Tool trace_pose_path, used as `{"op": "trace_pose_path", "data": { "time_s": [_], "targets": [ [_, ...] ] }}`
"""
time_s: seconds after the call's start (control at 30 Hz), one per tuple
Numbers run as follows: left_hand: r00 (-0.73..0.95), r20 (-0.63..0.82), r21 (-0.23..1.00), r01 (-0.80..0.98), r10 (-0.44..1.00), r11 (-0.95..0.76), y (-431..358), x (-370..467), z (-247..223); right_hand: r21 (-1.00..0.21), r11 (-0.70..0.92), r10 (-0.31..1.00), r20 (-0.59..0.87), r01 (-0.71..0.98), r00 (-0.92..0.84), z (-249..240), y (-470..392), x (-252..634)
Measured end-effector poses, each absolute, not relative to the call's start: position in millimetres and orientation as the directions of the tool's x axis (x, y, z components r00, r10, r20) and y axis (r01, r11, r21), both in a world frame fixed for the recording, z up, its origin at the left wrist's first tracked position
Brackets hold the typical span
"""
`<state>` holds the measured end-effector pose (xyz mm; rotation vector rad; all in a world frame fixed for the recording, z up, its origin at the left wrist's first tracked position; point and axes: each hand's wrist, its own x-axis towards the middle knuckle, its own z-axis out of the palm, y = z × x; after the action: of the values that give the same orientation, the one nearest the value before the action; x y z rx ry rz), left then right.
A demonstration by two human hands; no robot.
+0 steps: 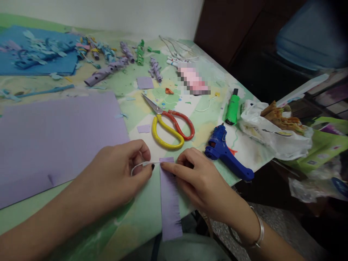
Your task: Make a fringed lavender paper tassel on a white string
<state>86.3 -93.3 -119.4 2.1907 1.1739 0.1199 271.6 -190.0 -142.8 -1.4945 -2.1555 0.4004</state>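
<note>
My left hand (123,168) pinches a thin white string (141,164) between thumb and fingers; it loops below them and runs right to the top of a fringed purple paper strip (170,195). The strip's right side is cut into short fringes, and its lower end hangs past the table edge. My right hand (199,181) presses its index fingertip on the strip's top left corner, over the string's end, with the other fingers curled at the strip's right side. Just beyond my hands lie scissors (168,125) with yellow and red handles, blades parted.
A blue glue gun (228,154) and a green utility knife (232,108) lie at right, near a white plastic bag with food (277,127). Large purple paper (62,137) covers the left. Curled paper rolls (108,70) and blue sheets (11,50) lie behind.
</note>
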Motion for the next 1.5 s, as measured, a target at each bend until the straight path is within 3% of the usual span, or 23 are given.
{"op": "trace_pose_path", "data": {
  "time_s": [0.07,0.17,0.3,0.4,0.97,1.5],
  "targets": [
    [0.661,-0.001,0.544,0.63,0.75,-0.554,-102.1,78.9,-123.5,-0.526,0.352,0.936,0.211,0.774,-0.283,-142.0,-190.1,272.9],
    [0.745,0.242,0.401,0.506,0.621,-0.764,-115.1,66.3,-134.0,-0.586,0.35,0.937,0.222,0.731,-0.27,-140.4,-189.7,274.8],
    [0.841,0.313,0.129,0.423,0.442,-0.897,-122.9,53.0,-150.4,-0.652,0.341,0.94,0.239,0.677,-0.242,-138.8,-187.9,275.2],
    [0.863,0.32,0.03,0.403,0.391,-0.914,-121.7,51.1,-157.8,-0.661,0.318,0.948,0.227,0.68,-0.223,-138.3,-186.4,273.5],
    [0.853,0.213,0.123,0.46,0.476,-0.879,-122.2,58.3,-149.3,-0.546,0.316,0.949,0.184,0.776,-0.257,-137.3,-183.8,270.2],
    [0.853,0.278,0.131,0.421,0.441,-0.898,-121.7,58.5,-150.4,-0.49,0.311,0.95,0.187,0.814,-0.251,-140.8,-185.1,268.8]
  ]
}}
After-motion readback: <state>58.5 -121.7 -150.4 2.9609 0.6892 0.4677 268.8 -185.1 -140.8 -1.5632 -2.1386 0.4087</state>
